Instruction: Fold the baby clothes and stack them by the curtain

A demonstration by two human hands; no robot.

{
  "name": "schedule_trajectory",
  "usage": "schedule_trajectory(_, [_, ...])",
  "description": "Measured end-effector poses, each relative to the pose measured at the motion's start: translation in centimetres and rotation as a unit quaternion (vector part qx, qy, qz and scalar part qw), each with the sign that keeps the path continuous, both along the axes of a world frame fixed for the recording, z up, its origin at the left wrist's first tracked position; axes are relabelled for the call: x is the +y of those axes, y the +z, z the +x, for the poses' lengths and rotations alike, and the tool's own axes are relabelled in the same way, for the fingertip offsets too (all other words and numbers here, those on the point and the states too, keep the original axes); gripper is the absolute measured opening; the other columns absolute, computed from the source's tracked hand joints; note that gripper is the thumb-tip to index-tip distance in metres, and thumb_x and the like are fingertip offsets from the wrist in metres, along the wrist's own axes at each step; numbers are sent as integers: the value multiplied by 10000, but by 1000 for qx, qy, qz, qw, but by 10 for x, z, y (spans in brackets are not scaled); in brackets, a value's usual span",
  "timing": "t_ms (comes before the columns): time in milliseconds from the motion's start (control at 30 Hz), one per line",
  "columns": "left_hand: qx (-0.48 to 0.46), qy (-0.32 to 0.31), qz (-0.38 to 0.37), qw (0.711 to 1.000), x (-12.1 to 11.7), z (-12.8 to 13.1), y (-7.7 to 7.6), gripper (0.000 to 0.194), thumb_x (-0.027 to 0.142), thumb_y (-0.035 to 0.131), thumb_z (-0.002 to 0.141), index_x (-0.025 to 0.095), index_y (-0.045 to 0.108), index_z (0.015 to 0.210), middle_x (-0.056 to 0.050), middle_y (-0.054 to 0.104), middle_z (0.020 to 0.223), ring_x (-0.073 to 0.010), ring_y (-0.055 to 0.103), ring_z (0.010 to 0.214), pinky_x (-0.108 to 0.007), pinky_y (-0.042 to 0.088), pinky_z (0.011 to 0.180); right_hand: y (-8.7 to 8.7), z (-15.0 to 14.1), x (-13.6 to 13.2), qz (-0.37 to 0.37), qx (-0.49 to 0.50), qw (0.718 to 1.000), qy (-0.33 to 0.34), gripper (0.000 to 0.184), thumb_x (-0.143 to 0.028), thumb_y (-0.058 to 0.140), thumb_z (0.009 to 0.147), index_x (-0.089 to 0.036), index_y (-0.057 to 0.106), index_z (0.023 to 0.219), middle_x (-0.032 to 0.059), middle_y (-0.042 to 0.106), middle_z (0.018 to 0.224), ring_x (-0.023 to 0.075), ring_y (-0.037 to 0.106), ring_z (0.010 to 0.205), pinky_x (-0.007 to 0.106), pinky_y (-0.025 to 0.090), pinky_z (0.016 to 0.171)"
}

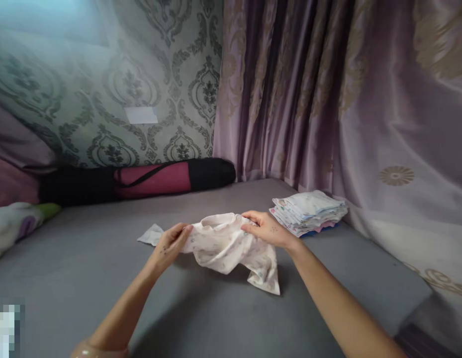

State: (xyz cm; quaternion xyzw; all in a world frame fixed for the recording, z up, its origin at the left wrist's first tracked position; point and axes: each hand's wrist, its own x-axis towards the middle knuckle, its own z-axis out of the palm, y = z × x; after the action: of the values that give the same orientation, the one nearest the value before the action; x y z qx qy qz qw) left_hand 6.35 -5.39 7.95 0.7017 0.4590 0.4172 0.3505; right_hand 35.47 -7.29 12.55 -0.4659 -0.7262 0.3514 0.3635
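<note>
A small white baby shirt (219,243) with a faint print hangs between my two hands, just above the grey bed surface. My left hand (173,240) pinches it by one shoulder, and a sleeve sticks out beyond the fingers to the left. At the other shoulder, my right hand (266,227) grips the cloth between thumb and fingers. The round neckline faces up between them. The lower part drapes in loose folds, with one corner drooping at the right. Behind my right hand sits a stack of folded printed baby clothes (309,211).
A long pink and black bag (152,180) lies along the patterned wall at the back. Purple curtains (283,89) hang down to the right edge of the grey bed (223,318). A white plush thing (14,226) with green and purple parts lies at the left.
</note>
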Motion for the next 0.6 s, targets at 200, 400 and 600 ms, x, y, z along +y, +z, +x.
schedule_trajectory(200, [100,21,44,994,-4,-19,27,382,530,450,885,184,594,813,41,423,601,-102,381,551,-198,289,478,-6,4,2,9,-50,999,-11,245,-376,561,860,-172,683,921,-2,663,800,133,569,692,234,416,614])
schedule_trajectory(400, [197,8,175,964,-20,-39,104,328,452,445,900,177,625,897,12,577,724,-114,499,642,-198,406,572,45,-5,7,144,-69,987,-30,324,-449,518,901,-187,683,996,-6,670,826,146,583,727,252,431,666])
schedule_trajectory(600, [127,293,436,842,-47,-41,177,253,358,465,900,231,642,1028,-7,667,993,-165,592,891,-274,457,802,131,-32,-13,387,-100,910,-111,303,-395,411,979,-268,605,1174,41,651,1133,202,595,1039,279,446,830])
